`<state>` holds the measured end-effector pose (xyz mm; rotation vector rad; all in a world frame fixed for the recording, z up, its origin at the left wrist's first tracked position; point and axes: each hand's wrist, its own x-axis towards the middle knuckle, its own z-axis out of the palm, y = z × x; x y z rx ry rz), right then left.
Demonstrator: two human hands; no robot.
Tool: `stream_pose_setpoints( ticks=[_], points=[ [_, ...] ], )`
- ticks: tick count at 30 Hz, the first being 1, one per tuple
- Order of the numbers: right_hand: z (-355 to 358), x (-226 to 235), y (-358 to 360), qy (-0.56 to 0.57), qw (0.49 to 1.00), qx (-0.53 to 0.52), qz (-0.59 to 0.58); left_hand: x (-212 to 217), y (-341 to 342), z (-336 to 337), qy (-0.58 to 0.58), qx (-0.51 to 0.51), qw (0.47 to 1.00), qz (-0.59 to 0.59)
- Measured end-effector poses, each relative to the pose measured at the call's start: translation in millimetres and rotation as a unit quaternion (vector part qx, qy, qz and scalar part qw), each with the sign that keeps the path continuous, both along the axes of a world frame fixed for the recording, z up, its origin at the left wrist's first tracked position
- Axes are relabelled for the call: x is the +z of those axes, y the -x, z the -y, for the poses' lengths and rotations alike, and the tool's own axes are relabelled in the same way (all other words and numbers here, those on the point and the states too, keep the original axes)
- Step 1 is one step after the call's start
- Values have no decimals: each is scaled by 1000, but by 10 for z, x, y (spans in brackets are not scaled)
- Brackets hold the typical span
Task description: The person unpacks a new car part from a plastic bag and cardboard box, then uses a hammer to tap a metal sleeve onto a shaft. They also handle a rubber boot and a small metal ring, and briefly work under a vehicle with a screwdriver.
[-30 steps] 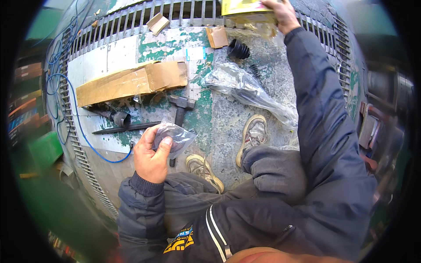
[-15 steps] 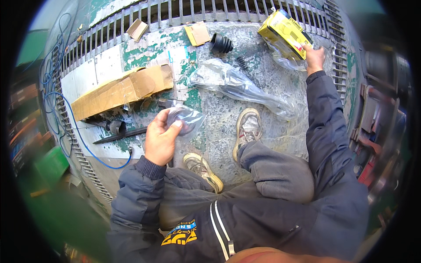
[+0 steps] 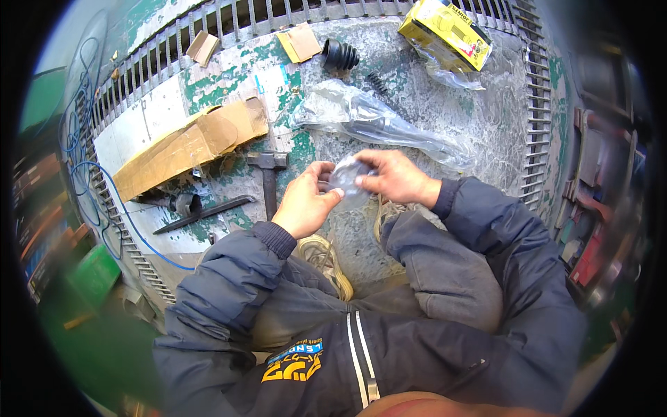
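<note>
Between both hands is a small clear plastic bag point(image 3: 345, 182), held above my shoes. What lies inside it is too unclear to name. My left hand point(image 3: 308, 199) pinches its left side with thumb and fingers, and my right hand point(image 3: 397, 177) grips its right edge. Just beyond them a long, dark shaft-like part in a clear plastic bag point(image 3: 389, 128) lies on the floor. A hammer point(image 3: 268, 167) rests left of my left hand, beside a dark pointed metal bar point(image 3: 201, 214).
A torn cardboard box point(image 3: 194, 146) lies at the left, near a blue hose point(image 3: 128, 208). Farther off are a black ribbed rubber boot point(image 3: 340, 54), a cardboard piece point(image 3: 299, 42) and a yellow box point(image 3: 446, 35) on plastic wrap. A metal drain grate point(image 3: 267, 19) edges the floor.
My right hand has let go of the yellow box and come back to the small bag. My left hand has moved right with the bag, uncovering the hammer.
</note>
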<state>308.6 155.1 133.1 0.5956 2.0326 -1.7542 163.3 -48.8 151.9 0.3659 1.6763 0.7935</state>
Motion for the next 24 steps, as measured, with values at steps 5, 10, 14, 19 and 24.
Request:
stream_pose_setpoints(
  ticks=[5,10,14,19,24],
  points=[
    [-385,-186,324,-223,969,3,-109,70,160,39,-15,-53,997,-46],
    [-298,-578,1023,-388,910,105,-107,167,212,122,-29,-79,995,-44],
    [-226,-982,1203,-507,830,223,-65,241,254,222,-43,-78,992,-85],
    [-268,-1126,1170,-440,878,189,3,328,309,306,-48,-80,990,-101],
    [-899,-886,1145,-372,927,52,-11,393,311,339,-59,-89,987,-120]
  ],
)
